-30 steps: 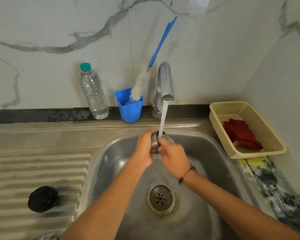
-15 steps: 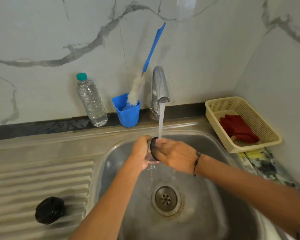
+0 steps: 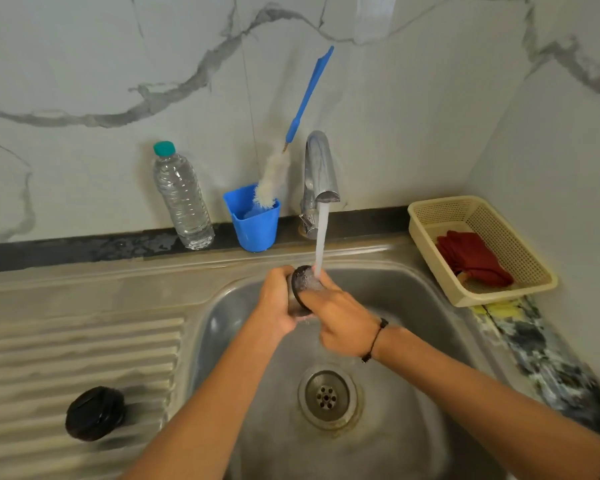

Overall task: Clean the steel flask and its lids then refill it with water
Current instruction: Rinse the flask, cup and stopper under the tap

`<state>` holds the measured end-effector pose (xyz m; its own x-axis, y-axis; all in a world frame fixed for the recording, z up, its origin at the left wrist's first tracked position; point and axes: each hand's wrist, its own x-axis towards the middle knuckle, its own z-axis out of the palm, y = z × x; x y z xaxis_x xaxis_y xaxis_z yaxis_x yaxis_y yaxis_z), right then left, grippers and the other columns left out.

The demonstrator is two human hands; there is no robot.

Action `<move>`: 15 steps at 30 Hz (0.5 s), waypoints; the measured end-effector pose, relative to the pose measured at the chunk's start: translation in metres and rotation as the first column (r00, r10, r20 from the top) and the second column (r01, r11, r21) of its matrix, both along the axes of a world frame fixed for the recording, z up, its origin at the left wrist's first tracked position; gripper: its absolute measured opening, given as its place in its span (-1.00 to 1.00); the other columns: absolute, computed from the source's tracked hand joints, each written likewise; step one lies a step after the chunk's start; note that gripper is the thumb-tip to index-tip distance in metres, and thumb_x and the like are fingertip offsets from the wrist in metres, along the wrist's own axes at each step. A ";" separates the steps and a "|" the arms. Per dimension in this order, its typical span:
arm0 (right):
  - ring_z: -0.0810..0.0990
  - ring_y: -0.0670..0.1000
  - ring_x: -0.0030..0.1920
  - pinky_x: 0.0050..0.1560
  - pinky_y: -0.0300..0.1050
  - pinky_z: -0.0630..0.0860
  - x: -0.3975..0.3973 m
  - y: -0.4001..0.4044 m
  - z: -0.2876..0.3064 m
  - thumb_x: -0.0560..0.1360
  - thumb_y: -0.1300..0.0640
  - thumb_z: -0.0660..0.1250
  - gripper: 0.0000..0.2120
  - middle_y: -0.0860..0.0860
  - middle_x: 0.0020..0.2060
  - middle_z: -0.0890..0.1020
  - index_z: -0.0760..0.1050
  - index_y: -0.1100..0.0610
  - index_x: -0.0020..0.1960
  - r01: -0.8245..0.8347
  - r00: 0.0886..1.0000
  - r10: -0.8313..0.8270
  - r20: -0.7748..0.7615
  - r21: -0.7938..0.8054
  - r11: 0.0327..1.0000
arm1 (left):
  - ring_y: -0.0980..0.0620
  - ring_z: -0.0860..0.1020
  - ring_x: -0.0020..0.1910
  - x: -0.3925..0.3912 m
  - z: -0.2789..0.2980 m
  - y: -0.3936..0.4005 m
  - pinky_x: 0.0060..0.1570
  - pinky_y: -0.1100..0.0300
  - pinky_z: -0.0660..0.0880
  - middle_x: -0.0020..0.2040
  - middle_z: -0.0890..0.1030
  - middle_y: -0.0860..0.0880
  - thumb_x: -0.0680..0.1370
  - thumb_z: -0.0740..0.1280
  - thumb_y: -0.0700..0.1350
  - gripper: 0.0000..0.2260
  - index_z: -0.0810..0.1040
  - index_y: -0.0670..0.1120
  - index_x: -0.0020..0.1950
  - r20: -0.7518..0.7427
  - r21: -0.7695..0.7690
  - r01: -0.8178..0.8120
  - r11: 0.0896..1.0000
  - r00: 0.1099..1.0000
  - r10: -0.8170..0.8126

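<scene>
Over the steel sink [image 3: 413,285], my left hand [image 3: 274,306] grips a small steel cup lid [image 3: 300,278] with a dark rim, its mouth turned to the right. My right hand [image 3: 340,320] has its fingers at the lid's mouth, under the stream from the running tap [image 3: 319,168]. Water splashes off the lid into the basin. A black round lid [image 3: 95,413] lies on the ribbed drainboard at the lower left. The flask body is out of view.
A clear water bottle [image 3: 182,199] with a teal cap and a blue cup [image 3: 253,223] holding a blue-handled bottle brush [image 3: 274,174] stand at the back wall. A cream basket [image 3: 430,251] with a red cloth [image 3: 471,258] sits right of the sink. The drain [image 3: 327,396] lies below my hands.
My hands have stayed under the stream while my right hand shifted around the lid's mouth. The view has tilted slightly.
</scene>
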<state>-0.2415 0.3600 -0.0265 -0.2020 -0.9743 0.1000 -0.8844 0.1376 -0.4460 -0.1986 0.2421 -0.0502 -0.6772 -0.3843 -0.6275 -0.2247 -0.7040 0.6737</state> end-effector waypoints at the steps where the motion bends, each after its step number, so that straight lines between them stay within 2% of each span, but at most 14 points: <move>1: 0.28 0.03 0.20 0.41 -0.17 0.12 -0.001 0.004 -0.002 0.27 0.45 0.19 -0.65 0.19 0.07 0.51 0.50 0.29 0.03 -0.032 0.999 0.032 -0.023 0.000 0.999 | 0.00 0.57 -0.38 0.001 -0.003 0.000 -0.33 0.15 0.46 -0.41 0.59 -0.07 0.55 0.13 -0.08 -0.76 0.53 -0.13 -0.16 0.024 0.003 0.012 1.000 1.000 -0.012; 2: 0.29 0.03 0.20 0.42 -0.18 0.08 -0.005 0.009 -0.004 0.27 0.44 0.21 -0.64 0.17 0.09 0.51 0.52 0.27 0.03 -0.084 0.992 0.087 -0.089 0.035 0.996 | -0.02 0.57 -0.35 0.002 -0.005 0.003 -0.30 0.11 0.47 -0.39 0.59 -0.09 0.55 0.13 -0.07 -0.76 0.54 -0.13 -0.15 0.037 0.020 0.028 0.999 0.999 -0.029; 3: 0.34 0.04 0.22 0.47 -0.10 0.01 -0.011 0.013 -0.005 0.28 0.43 0.25 -0.65 0.16 0.11 0.52 0.54 0.24 0.03 -0.138 0.971 0.156 -0.182 0.108 0.985 | -0.05 0.58 -0.28 0.005 -0.007 0.007 -0.26 0.07 0.48 -0.34 0.61 -0.11 0.55 0.13 -0.07 -0.76 0.55 -0.14 -0.10 0.042 0.037 0.042 0.998 0.998 -0.044; 5: 0.49 0.10 0.23 0.49 0.03 -0.23 -0.026 0.018 -0.002 0.29 0.38 0.34 -0.67 0.13 0.08 0.59 0.57 0.16 0.02 -0.254 0.871 0.337 -0.358 0.261 0.931 | -0.10 0.55 -0.19 0.010 -0.010 0.017 -0.19 0.04 0.47 -0.25 0.60 -0.15 0.54 0.13 -0.08 -0.77 0.54 -0.15 -0.06 0.076 0.059 0.082 0.995 0.993 -0.087; 6: 0.56 0.11 0.16 0.49 0.07 -0.25 -0.031 0.017 0.001 0.26 0.37 0.38 -0.66 0.10 0.00 0.63 0.57 0.14 0.01 -0.296 0.814 0.400 -0.422 0.292 0.910 | -0.11 0.53 -0.19 0.013 -0.013 0.019 -0.19 0.05 0.47 -0.25 0.60 -0.15 0.54 0.13 -0.08 -0.78 0.53 -0.15 -0.08 0.093 0.067 0.098 0.993 0.990 -0.104; 8: 0.64 0.05 -0.04 0.47 0.17 -0.07 -0.033 0.014 0.002 0.16 0.33 0.43 -0.63 0.02 -0.19 0.65 0.55 0.10 -0.06 -0.346 0.744 0.418 -0.521 0.235 0.908 | -0.11 0.52 -0.23 0.014 -0.014 0.019 -0.20 0.08 0.46 -0.33 0.60 -0.13 0.56 0.12 -0.08 -0.76 0.53 -0.14 -0.13 0.123 0.069 0.134 0.989 0.982 -0.141; 9: 0.65 0.03 -0.13 0.45 0.19 -0.02 -0.030 0.013 0.000 0.14 0.32 0.43 -0.63 0.00 -0.24 0.63 0.53 0.09 -0.08 -0.342 0.757 0.386 -0.527 0.185 0.921 | -0.11 0.52 -0.25 0.014 -0.012 0.017 -0.21 0.10 0.46 -0.36 0.60 -0.12 0.56 0.12 -0.07 -0.75 0.53 -0.14 -0.14 0.137 0.058 0.153 0.987 0.978 -0.159; 10: 0.64 0.04 -0.16 0.45 0.19 -0.06 -0.025 0.012 -0.003 0.15 0.31 0.41 -0.64 0.00 -0.24 0.63 0.52 0.10 -0.07 -0.295 0.796 0.333 -0.506 0.156 0.943 | -0.11 0.52 -0.26 0.013 -0.010 0.016 -0.23 0.10 0.46 -0.35 0.59 -0.12 0.56 0.11 -0.07 -0.74 0.53 -0.14 -0.14 0.144 0.052 0.154 0.987 0.977 -0.160; 11: 0.64 0.06 -0.10 0.46 0.18 -0.15 -0.018 0.013 -0.010 0.20 0.29 0.35 -0.63 0.04 -0.17 0.64 0.51 0.14 0.00 -0.206 0.838 0.256 -0.482 0.155 0.966 | -0.11 0.52 -0.26 0.013 -0.007 0.016 -0.24 0.09 0.46 -0.32 0.59 -0.13 0.56 0.11 -0.07 -0.75 0.53 -0.14 -0.13 0.149 0.047 0.140 0.989 0.978 -0.145; 13: 0.54 0.09 0.21 0.45 0.08 -0.36 -0.003 0.015 -0.024 0.27 0.28 0.18 -0.46 0.14 0.05 0.62 0.42 0.26 0.26 0.016 0.916 0.043 -0.399 0.144 0.989 | -0.10 0.52 -0.23 0.010 -0.004 0.016 -0.20 0.06 0.47 -0.24 0.58 -0.14 0.54 0.11 -0.09 -0.76 0.53 -0.13 -0.15 0.172 0.016 0.095 0.995 0.980 -0.096; 15: 0.41 0.05 0.34 0.43 -0.04 -0.44 0.011 0.009 -0.034 0.27 0.31 0.10 -0.44 0.14 0.15 0.58 0.40 0.26 0.27 0.173 0.976 -0.147 -0.162 0.161 0.972 | -0.10 0.52 -0.25 0.010 -0.004 0.016 -0.20 0.07 0.47 -0.27 0.59 -0.13 0.53 0.12 -0.12 -0.78 0.52 -0.13 -0.18 0.183 -0.013 0.043 0.999 0.982 -0.039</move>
<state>-0.2303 0.3694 -0.0608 -0.3525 -0.9354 -0.0270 -0.8988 0.3465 -0.2687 -0.1883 0.2579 -0.0544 -0.5671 -0.3701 -0.7358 -0.3735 -0.6806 0.6303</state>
